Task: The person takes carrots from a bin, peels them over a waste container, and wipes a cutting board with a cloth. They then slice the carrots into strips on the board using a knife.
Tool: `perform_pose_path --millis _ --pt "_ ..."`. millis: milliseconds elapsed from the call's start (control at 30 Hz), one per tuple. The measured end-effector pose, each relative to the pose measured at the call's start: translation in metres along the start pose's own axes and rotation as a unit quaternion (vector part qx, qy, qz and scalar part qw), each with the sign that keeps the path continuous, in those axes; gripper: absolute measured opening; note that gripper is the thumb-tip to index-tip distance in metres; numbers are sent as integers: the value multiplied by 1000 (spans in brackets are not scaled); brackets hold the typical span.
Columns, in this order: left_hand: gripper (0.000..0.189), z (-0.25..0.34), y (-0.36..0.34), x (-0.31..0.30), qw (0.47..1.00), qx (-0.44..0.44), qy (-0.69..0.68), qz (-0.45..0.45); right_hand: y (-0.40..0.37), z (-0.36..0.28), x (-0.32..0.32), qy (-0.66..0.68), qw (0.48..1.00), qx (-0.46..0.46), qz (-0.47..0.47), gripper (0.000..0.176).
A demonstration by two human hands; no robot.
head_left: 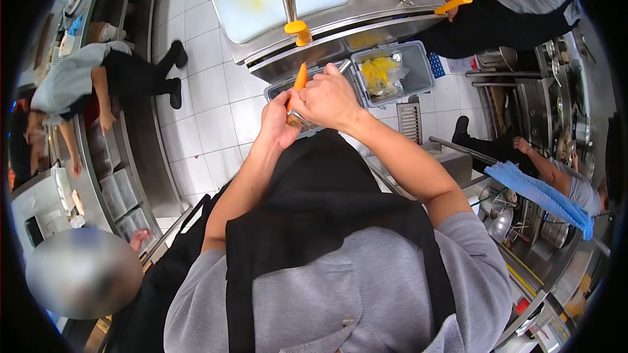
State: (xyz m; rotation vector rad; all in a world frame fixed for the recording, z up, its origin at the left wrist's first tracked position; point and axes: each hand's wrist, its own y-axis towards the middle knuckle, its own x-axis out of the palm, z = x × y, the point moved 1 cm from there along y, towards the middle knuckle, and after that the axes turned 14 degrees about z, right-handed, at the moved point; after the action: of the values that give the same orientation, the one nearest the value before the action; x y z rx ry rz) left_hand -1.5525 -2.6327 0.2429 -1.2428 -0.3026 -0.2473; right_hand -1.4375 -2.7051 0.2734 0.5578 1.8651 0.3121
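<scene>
Elbows bent, you've got your left hand and right hand clenched together around the carrot, tip pointing away, above a grey bin. Just beyond it, a second bin holds yellow pieces in clear plastic.

Slim orange carrot, held upright, tip uppermost

Reaches both bare forearms forward from the chest, elbows bent and spread wide, wrists converging at the middle. Curls left hand into a closed grip, fingers wrapped inward, tucked just below and touching right hand. Folds right hand closed as well, knuckles turned outward, back facing up, wrist angled slightly inward.
</scene>
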Motion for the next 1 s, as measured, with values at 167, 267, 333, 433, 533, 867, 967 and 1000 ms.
perform_pose_path --millis 167,267,333,433,533,867,967,1000 --pt "35 2 2 -23 990 1 67 -125 21 36 4 -72 997 3 23 45" --pt "35 7 -11 -22 981 46 102 -156 41 60 0 -93 995 36 20 47" --pt "44 6 -10 -24 979 41 106 -171 52 68 -5 -180 982 44 42 49" --pt "47 7 -6 -25 979 27 86 -182 54 75 -10 -198 971 88 96 52" --pt "40 6 -1 -21 989 22 60 -136 36 48 -12 -149 983 72 77 48" --pt "32 2 22 -20 996 -36 28 -76 11 17 2 -36 998 0 46 41" --pt "37 5 22 -31 972 -88 42 -214 31 51 2 -100 994 35 11 46" --pt "40 7 8 -26 971 -65 59 -223 39 59 0 -123 991 55 -17 47"
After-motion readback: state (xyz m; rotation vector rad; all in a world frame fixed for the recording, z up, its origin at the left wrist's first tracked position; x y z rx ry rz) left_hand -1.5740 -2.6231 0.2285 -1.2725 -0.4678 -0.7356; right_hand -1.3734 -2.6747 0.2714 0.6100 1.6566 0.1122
